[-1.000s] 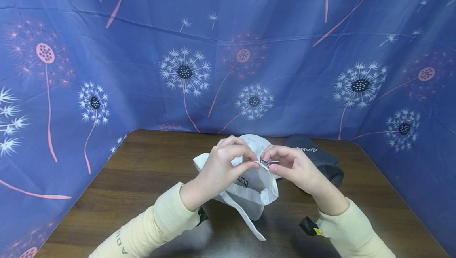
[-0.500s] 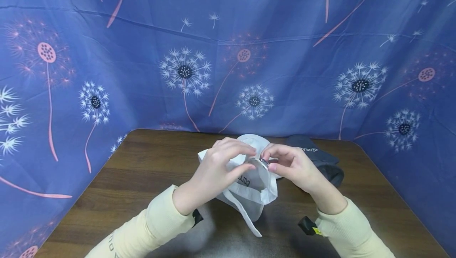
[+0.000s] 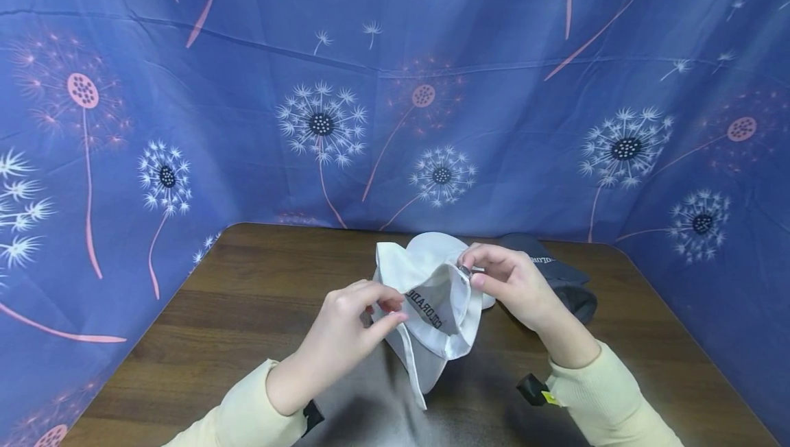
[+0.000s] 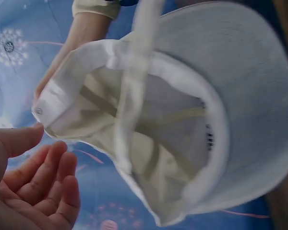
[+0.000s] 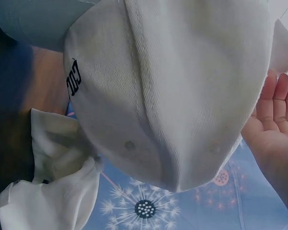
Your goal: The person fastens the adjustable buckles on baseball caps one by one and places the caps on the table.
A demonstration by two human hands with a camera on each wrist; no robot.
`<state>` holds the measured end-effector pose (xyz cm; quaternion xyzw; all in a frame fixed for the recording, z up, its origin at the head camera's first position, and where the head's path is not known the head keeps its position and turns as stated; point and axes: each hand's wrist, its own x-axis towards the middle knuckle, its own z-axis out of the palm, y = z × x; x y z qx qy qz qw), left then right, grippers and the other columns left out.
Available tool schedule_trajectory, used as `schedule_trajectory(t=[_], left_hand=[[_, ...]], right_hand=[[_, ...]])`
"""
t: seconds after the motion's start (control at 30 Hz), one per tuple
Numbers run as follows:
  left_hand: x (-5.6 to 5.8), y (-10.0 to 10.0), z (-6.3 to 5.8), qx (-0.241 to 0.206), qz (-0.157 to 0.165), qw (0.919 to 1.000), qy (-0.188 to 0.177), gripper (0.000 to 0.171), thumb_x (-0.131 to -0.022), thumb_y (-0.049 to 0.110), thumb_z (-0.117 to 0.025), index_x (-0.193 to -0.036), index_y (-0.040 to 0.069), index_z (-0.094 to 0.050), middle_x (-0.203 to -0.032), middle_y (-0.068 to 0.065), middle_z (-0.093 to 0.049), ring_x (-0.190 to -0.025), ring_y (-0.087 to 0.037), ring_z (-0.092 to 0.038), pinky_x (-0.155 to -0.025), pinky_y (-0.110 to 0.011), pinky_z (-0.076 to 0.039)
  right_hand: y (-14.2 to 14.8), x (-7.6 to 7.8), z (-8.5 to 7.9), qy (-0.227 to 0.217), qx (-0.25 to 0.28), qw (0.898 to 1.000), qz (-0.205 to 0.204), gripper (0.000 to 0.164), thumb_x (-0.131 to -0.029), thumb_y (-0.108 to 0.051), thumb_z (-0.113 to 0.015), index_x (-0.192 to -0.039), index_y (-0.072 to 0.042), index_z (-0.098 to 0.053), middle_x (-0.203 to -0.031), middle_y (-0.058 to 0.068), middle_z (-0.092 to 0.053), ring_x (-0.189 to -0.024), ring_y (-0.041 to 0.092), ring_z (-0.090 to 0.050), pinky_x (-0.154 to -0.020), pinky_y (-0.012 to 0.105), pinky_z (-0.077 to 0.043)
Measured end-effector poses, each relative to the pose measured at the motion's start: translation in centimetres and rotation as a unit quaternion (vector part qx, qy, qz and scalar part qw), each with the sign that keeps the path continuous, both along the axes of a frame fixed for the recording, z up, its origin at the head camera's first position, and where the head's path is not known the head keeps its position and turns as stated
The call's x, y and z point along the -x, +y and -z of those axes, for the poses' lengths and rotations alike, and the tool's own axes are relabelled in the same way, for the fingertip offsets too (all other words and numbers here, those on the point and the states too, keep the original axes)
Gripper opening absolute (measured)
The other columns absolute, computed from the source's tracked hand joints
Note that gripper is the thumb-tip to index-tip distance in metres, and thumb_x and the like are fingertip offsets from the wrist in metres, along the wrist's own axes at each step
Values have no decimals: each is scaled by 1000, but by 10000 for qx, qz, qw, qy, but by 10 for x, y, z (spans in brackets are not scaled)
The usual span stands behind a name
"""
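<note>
A white cap (image 3: 459, 303) hangs with its opening turned toward me, and dark COLORADO lettering shows inside. My right hand (image 3: 518, 286) pinches a small metal buckle (image 3: 464, 271) on the cap's back edge. A loose white strap (image 3: 415, 371) dangles from the cap's left side and looks blurred across the opening in the left wrist view. By the cap's left edge is my left hand (image 3: 345, 320), its fingers loosely bent and holding nothing. In the left wrist view its thumb comes close to the cap's edge; whether they touch I cannot tell.
Behind the held cap lies a second white cap (image 3: 438, 245), partly hidden. A dark grey cap (image 3: 549, 269) with white lettering rests at the back right of the brown wooden table (image 3: 247, 296). Blue dandelion-print cloth (image 3: 494, 104) hangs around the table's back and sides.
The left hand has let go of the strap at the buckle and moved down and left. The held cap's opening has swung further toward me. The right hand keeps its pinch, slightly higher.
</note>
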<state>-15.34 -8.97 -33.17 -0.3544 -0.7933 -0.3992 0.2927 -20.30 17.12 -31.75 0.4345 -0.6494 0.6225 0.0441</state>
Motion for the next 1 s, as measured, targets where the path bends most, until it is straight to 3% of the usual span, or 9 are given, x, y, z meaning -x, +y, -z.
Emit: schedule_trajectory(t=[0.17,0.33,0.53,0.77,0.87,1.0], left_hand=[[4,-8,16,74,-186,9925,-1207,9,-76,12,-78,-82,10,-71,-72,8,-67,-61,1,-53,-54,-18,-45],[6,-13,31,143,-110,9676,-2520,6,-80,15,-75,-83,12,-71,-72,8,-68,-63,0,-56,-58,-20,-48],[11,-11,47,74,228,9424,-3335,13,-81,18,-74,-87,7,-71,-77,3,-70,-69,-3,-62,-67,-21,-52],[12,-5,58,-428,1143,8951,-4289,18,-82,14,-71,-91,-2,-69,-78,-14,-69,-66,-8,-62,-59,-21,-50],[11,-1,61,-578,1362,8740,-4628,18,-83,11,-70,-92,-4,-68,-79,-20,-69,-67,-10,-63,-59,-24,-52],[9,2,63,-717,1549,8520,-4950,20,-84,11,-69,-94,-6,-67,-82,-25,-68,-68,-11,-64,-63,-29,-54]], right_hand=[[2,3,3,-190,181,9996,44,24,-89,5,-55,-104,-11,-65,-104,-1,-62,-96,13,-56,-79,21,-48],[3,4,4,-295,342,9990,-20,22,-89,5,-56,-103,-10,-65,-103,0,-61,-96,13,-55,-80,21,-47],[3,5,4,-348,496,9981,-125,23,-89,7,-55,-103,-9,-65,-104,0,-61,-97,13,-56,-81,21,-47],[3,5,4,-348,517,9980,-95,24,-89,7,-55,-102,-10,-65,-104,-1,-62,-97,12,-56,-83,20,-47],[3,5,4,-358,505,9981,-63,24,-89,7,-55,-102,-10,-65,-104,-1,-62,-96,12,-56,-83,20,-47],[3,5,4,-361,506,9981,-40,23,-89,6,-55,-102,-10,-65,-104,-1,-62,-95,12,-56,-82,20,-47]])
